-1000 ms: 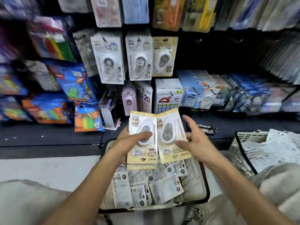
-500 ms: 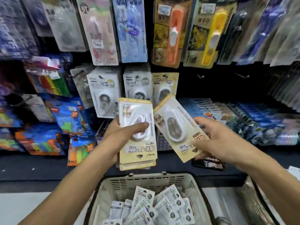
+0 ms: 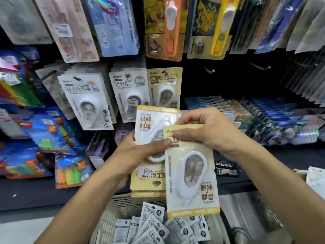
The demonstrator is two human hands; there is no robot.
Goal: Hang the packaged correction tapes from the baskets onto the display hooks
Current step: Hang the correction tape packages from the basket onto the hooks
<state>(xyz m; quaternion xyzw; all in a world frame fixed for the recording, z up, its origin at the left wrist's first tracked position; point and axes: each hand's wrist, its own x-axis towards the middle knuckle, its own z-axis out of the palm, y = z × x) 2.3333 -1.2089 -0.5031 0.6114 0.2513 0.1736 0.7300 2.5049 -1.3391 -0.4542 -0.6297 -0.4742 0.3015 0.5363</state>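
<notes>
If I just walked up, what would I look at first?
Probably the yellow correction tape pack held upright in the middle by the right hand, overlapping the upside-down packs held in the left hand. Then the bright orange and yellow items hanging at the top, and the basket of white packs at the bottom.

Stationery shop aisle: carded goods (image 3: 163,88) on display hooks (image 3: 260,67).

A dark display wall (image 3: 219,85) carries rows of hanging packs on hooks. Two bare hooks (image 3: 260,66) jut out near its middle. Below, a black shelf (image 3: 26,194) holds a pack of coloured highlighters (image 3: 72,170) towards its left end and a black tag (image 3: 226,167) further right.
</notes>
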